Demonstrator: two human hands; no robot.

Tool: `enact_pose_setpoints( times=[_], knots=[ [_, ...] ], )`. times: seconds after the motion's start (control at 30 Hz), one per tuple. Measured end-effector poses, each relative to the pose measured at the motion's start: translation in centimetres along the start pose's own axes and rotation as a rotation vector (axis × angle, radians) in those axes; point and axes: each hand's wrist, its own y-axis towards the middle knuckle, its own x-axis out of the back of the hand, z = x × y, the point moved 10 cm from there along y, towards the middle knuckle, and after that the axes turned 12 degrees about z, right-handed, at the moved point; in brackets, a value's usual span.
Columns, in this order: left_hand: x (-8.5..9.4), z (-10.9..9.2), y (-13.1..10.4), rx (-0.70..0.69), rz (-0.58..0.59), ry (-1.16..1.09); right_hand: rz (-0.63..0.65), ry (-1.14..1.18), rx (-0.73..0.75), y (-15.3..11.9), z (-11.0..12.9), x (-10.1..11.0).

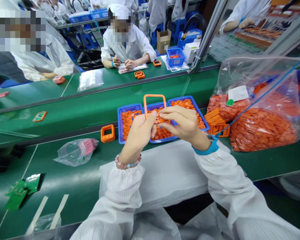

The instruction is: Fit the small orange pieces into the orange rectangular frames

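Note:
An orange plastic frame (pixel 154 96), rectangular with rounded corners, is held upright over the blue trays. My left hand (pixel 140 133) grips its lower left part between thumb and fingers. At its lower right, my right hand (pixel 181 121) has its fingers pinched together on the frame; whether a small piece is also between them is hidden. Directly behind and beneath the hands are a left blue tray (pixel 120 125), a middle blue tray (pixel 162 140) and a right blue tray (pixel 205 124), all filled with small orange plastic parts.
Orange frames (pixel 108 133) are stacked left of the trays. More orange frames (pixel 218 129) and a large clear bag of orange parts (pixel 263 128) stand right. A white sheet (pixel 175 170) lies before me. Green circuit boards (pixel 22 190) lie left. Across the green conveyor (pixel 95 103) sits a co-worker (pixel 128 46).

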Motion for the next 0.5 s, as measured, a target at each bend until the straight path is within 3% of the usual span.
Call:
enact_pose_setpoints(
  times=[0.27,0.33,0.43,0.5],
  knots=[
    [0.1,-0.3,0.3,-0.048,-0.020,0.061,-0.094,-0.087,0.004,-0.8,0.0,-0.5],
    [0.8,-0.5,0.2,-0.059,-0.088,0.068,-0.101,-0.101,-0.106,-1.4,-2.0,-0.5],
    [1.9,-0.7,-0.3,-0.077,-0.186,0.026,-0.110,-0.087,-0.389,-3.0,-7.1,-0.1],
    [2.4,-0.8,-0.5,-0.086,-0.212,-0.011,0.047,-0.036,-0.563,-3.9,-10.2,-1.6]
  ],
)
